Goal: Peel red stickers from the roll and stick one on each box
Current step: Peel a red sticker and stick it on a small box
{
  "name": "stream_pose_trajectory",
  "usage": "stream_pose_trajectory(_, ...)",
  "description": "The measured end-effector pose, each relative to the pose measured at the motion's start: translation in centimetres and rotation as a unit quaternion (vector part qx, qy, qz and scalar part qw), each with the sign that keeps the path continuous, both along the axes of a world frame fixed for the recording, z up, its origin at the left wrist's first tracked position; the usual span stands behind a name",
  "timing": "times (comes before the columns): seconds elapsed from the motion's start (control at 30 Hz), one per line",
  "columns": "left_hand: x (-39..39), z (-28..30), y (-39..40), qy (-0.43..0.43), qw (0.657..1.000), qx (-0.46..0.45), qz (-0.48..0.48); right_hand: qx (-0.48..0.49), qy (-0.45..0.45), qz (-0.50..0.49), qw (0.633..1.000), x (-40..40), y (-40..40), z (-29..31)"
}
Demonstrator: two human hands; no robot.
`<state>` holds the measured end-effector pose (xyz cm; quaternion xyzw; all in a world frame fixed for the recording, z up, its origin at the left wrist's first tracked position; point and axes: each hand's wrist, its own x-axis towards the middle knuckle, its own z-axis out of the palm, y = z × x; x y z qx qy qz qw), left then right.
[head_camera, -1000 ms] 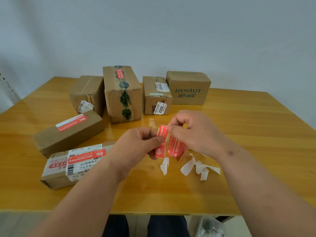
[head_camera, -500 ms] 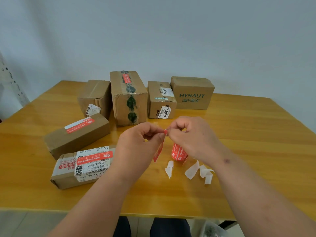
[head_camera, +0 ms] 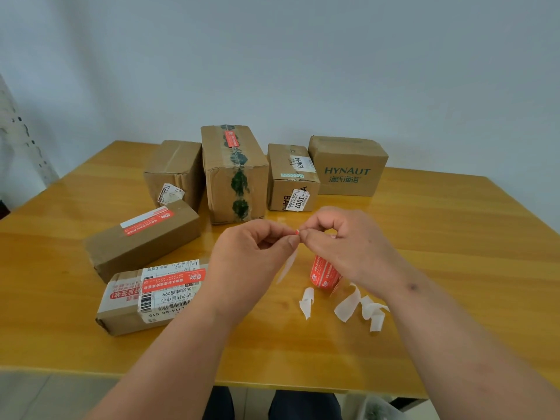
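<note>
Wooden table [head_camera: 454, 237], grey wall [head_camera: 272, 56].

left hand [head_camera: 254, 256]: grip pinched | right hand [head_camera: 342, 241]: grip pinched | fingertips meeting

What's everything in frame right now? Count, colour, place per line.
Cardboard boxes: 6, brown; four in a back row, two lying front left.
Red stickers on boxes: 3 visible; on the tall back box and both front-left boxes.
Sticker roll: 1, red; on the table under the right hand.
Backing strips: several, white, curled; near the roll.
Sticker being peeled: 1, pale side showing, red tip; between the hands.
Table: 1, yellow wood.
Left hand: pinches the sticker.
Right hand: pinches its top end.
</note>
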<state>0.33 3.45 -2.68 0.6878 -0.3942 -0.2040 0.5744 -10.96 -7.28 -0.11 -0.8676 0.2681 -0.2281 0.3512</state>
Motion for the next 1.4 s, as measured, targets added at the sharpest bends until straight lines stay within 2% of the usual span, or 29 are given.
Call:
stream_pose_trajectory(0.23,0.4,0.1,-0.2,-0.003,1.0,0.015,0.006,-0.043,0.028,0.006,0.999,0.5,-0.3,-0.3)
stream_pose_trajectory(0.4,0.7,0.2,-0.2,-0.055,0.997,0.04,0.02,-0.061,0.022,0.004,0.998,0.8,-0.4,-0.9)
stream_pose_trajectory(0.5,0.8,0.3,-0.3,-0.034,0.997,0.05,0.038,-0.068,0.025,0.0,0.997,0.9,-0.4,-1.0)
stream_pose_trajectory(0.67,1.8,0.5,-0.1,0.126,0.987,0.024,0.099,-0.07,0.052,-0.049,0.995,0.1,-1.2,-0.7)
stream_pose_trajectory(0.8,3.4,0.4,-0.2,0.312,0.937,-0.057,0.146,-0.074,0.098,-0.108,0.987,-0.6,-2.0,-0.1)
stream_pose_trajectory(0.9,3.9,0.4,-0.3,0.374,0.905,-0.094,0.179,-0.088,0.143,-0.126,0.978,-0.8,-2.1,0.2)
stream_pose_trajectory(1.0,4.1,0.4,-0.4,0.379,0.899,-0.101,0.197,-0.131,0.187,-0.112,0.967,-0.5,-2.0,0.1)
stream_pose_trajectory(1.2,3.5,0.5,-0.8,0.332,0.927,-0.089,0.149,-0.233,0.23,-0.093,0.94,1.1,-1.8,-0.8)
stream_pose_trajectory(1.4,2.9,0.1,-1.0,0.287,0.95,-0.075,0.095,-0.163,0.162,-0.075,0.97,1.7,-1.5,-0.6)
